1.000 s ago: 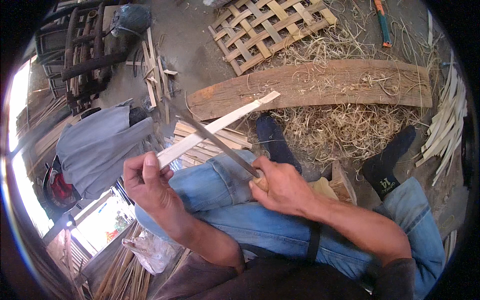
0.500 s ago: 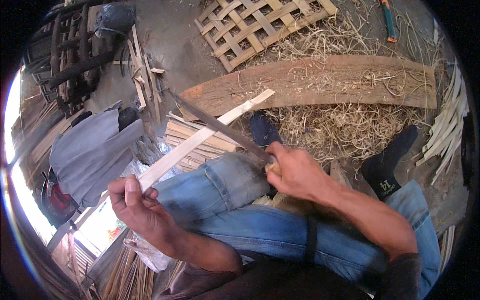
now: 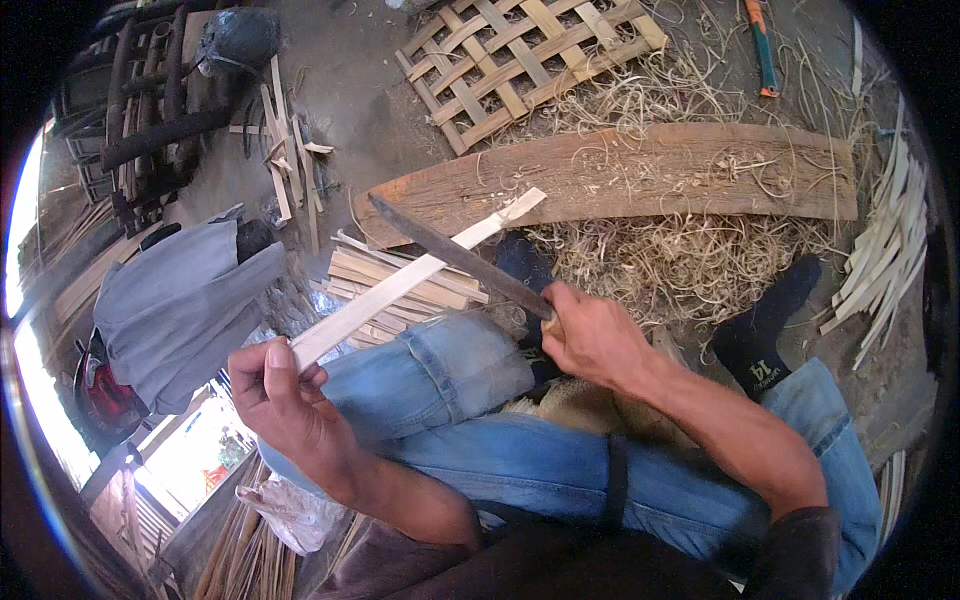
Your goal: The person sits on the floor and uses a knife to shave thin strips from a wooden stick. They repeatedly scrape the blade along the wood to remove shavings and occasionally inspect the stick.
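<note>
Bamboo strip and long blade crossed at frame centre, over blue-jeaned knees

Left hand (image 3: 285,395) grips the pale bamboo strip (image 3: 420,275); right hand (image 3: 590,335) is clenched on the dark blade (image 3: 455,255). Wooden plank (image 3: 640,175), shavings (image 3: 680,260) and woven lattice (image 3: 530,55) lie above; grey cloth (image 3: 180,300) sits left

On the dirt floor (image 3: 350,90) lie a wooden plank (image 3: 640,175), a woven lattice (image 3: 520,50) and shavings (image 3: 680,260).
</note>
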A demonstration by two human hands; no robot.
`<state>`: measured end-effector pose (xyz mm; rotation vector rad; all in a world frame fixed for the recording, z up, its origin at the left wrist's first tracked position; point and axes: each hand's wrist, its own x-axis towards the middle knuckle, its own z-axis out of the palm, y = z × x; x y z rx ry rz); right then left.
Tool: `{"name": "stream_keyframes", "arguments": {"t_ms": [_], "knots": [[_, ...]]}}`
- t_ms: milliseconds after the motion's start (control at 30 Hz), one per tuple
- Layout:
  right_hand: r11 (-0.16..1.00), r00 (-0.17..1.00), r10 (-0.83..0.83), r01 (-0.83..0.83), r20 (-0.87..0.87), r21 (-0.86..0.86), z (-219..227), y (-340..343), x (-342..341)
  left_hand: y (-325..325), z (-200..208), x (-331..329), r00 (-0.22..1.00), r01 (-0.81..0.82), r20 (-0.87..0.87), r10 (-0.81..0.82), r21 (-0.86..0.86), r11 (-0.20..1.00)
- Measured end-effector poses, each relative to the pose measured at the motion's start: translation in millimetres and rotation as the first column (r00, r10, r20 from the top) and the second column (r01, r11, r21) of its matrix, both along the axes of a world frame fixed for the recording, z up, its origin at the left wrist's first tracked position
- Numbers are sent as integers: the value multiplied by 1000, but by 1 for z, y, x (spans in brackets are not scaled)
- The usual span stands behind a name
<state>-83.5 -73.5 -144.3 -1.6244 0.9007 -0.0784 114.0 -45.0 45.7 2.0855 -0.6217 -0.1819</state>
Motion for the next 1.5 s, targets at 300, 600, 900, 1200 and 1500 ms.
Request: {"name": "stream_keyframes", "arguments": {"t_ms": [300,600,900,1200,1500], "knots": [[997,995,14,-21,-96,-79,-10,-2,-8,9,-1,0,999,51,9,-51,-3,999],[873,860,-469,486,203,-43,28,-46,-19,40,17,27,985,136,104,-137,9,991],[955,960,-241,261,146,-141,116,-69,-27,38,9,43,922,365,-89,-376,-117,923],[953,967,-245,253,69,-167,128,-42,-27,15,-3,38,815,475,-217,-538,-282,833],[950,949,-289,269,123,157,149,-40,-23,6,-8,15,765,329,-357,-536,-499,802]]}}
